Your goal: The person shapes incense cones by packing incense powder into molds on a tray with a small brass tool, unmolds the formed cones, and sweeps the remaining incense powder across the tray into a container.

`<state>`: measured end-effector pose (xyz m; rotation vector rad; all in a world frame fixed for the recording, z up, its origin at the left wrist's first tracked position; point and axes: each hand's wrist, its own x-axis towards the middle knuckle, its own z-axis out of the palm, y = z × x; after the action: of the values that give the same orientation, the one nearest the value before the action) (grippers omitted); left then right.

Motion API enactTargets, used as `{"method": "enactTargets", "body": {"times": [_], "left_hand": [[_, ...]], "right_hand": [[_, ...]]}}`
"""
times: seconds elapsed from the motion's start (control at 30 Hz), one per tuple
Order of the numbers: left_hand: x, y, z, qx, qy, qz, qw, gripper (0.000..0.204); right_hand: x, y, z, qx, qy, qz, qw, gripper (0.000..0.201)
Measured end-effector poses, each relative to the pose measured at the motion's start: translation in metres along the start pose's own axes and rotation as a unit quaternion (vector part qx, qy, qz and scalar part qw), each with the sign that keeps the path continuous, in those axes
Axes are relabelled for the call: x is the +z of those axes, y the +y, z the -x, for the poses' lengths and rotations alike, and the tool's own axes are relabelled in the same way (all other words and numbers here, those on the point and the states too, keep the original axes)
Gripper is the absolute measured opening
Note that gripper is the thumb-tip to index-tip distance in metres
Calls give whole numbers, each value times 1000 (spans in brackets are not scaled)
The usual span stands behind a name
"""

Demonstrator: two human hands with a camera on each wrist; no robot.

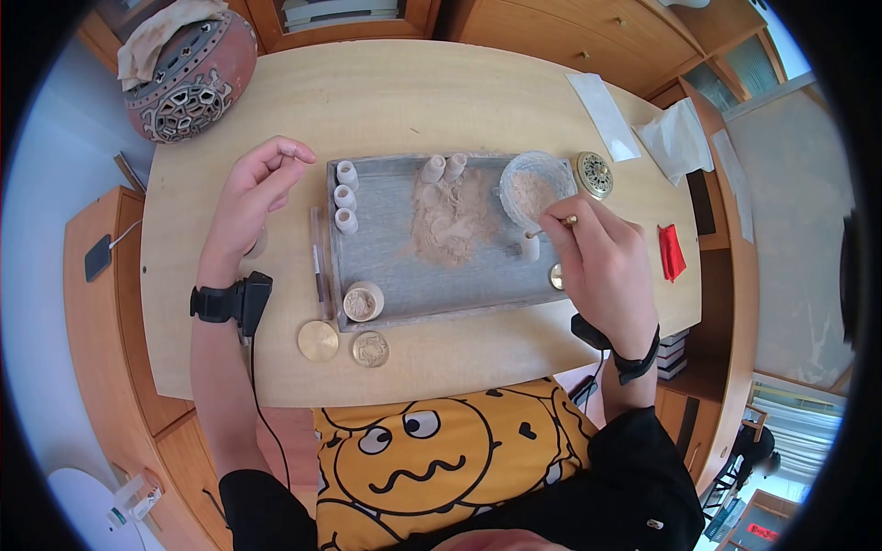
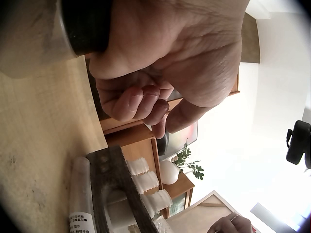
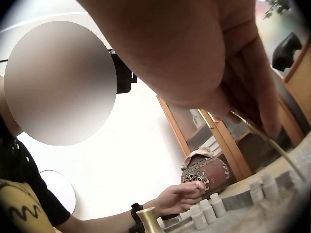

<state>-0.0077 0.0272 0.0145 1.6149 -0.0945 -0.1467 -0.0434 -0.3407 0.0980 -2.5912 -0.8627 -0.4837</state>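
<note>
In the head view my right hand (image 1: 602, 262) pinches a thin brass-coloured stick (image 1: 565, 222) between thumb and fingertips. The stick's tip slants down over the mouth of a small white bottle (image 1: 530, 249) on the grey wooden tray (image 1: 381, 257). Right beside that bottle sits a textured glass bowl (image 1: 507, 195) of beige powder (image 1: 533, 191). My left hand (image 1: 260, 188) hovers past the tray's left edge, fingers loosely curled, holding nothing. Nearest to it stand three white bottles (image 1: 344, 196) in a column inside the tray.
Loose powder (image 1: 450, 225) and two bottles (image 1: 445, 167) lie mid-tray. A powder-filled jar (image 1: 363, 301) occupies the near left corner. Two round lids (image 1: 319, 340) rest in front. A pierced brass lid (image 1: 595, 174), red packet (image 1: 672, 253) and large openwork pot (image 1: 193, 83) surround the tray.
</note>
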Motion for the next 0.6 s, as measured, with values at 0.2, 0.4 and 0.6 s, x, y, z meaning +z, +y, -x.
{"method": "enactTargets", "body": {"times": [0.2, 0.4, 0.6], "left_hand": [[1, 2, 0, 1, 2, -5, 1000, 14], [2, 2, 1, 6, 3, -2, 1000, 15], [3, 5, 3, 9, 1, -5, 1000, 13]], "right_hand": [[-5, -5, -5, -11, -46, 37, 998, 14], [-2, -8, -13, -50, -70, 50, 995, 16], [-4, -15, -25, -74, -83, 57, 992, 15]]}}
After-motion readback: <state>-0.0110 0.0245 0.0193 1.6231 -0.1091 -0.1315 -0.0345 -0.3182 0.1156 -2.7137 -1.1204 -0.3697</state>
